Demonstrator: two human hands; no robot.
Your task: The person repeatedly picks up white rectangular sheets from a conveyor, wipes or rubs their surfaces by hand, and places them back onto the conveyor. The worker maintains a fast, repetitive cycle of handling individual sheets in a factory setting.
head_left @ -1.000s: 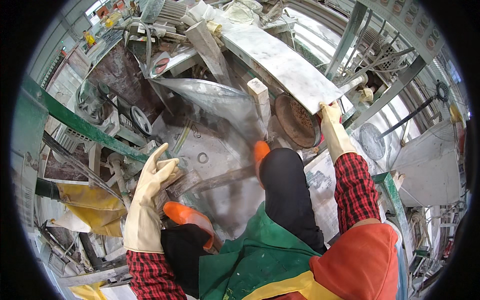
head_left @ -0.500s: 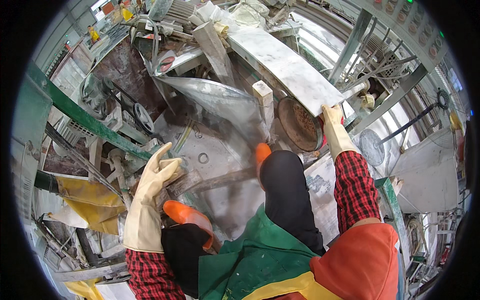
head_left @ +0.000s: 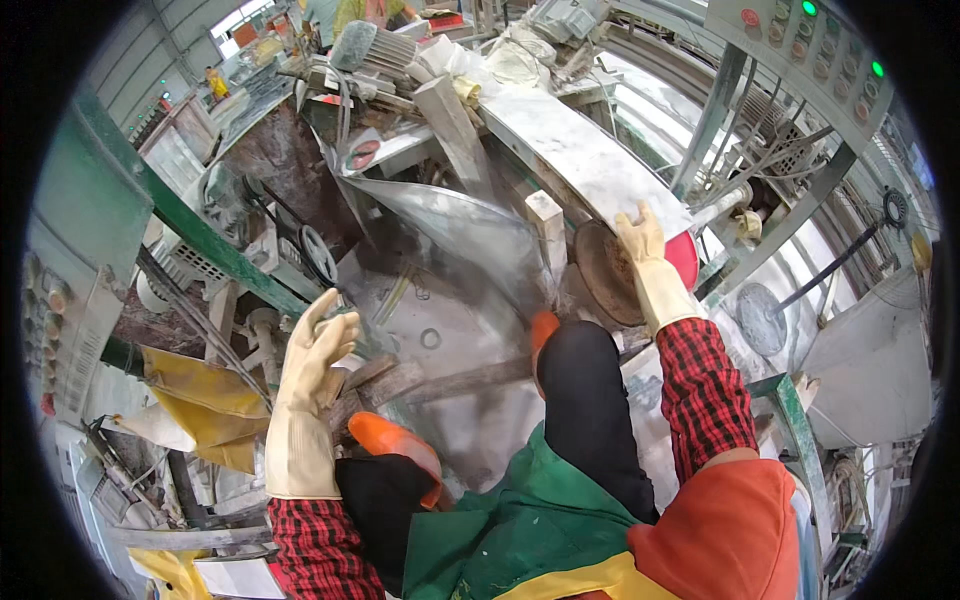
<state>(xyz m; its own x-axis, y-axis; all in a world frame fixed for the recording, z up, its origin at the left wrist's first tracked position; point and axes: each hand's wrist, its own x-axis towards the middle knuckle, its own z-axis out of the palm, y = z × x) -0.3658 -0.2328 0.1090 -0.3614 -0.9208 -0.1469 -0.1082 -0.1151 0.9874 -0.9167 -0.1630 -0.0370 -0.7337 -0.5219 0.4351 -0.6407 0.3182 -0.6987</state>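
Note:
A long white marble slab (head_left: 590, 150) with grey veining runs from the far centre toward me at the right. My right hand (head_left: 645, 255), in a cream rubber glove, is at the slab's near end with its fingers stretched out. Whether the fingertips touch the stone or hover over it, I cannot tell. Beside that hand shows a red round thing (head_left: 682, 260), partly hidden, and a brown round pan (head_left: 605, 270) lies on the other side. My left hand (head_left: 318, 350), gloved alike, is held up over the floor at the left, fingers apart and slightly bent, holding nothing.
A wooden post (head_left: 547, 235) and a grey sheet (head_left: 455, 225) stand ahead of my orange boots (head_left: 398, 445). Left is a green beam (head_left: 215, 255) beside a belt pulley (head_left: 318, 255). Timber pieces (head_left: 460, 378) lie on the floor. A button panel (head_left: 820, 60) hangs at upper right.
My right hand has let go of the slab's near corner, shifting left with fingers extended. More of the red thing shows. The view has swung slightly left; my left hand remains raised.

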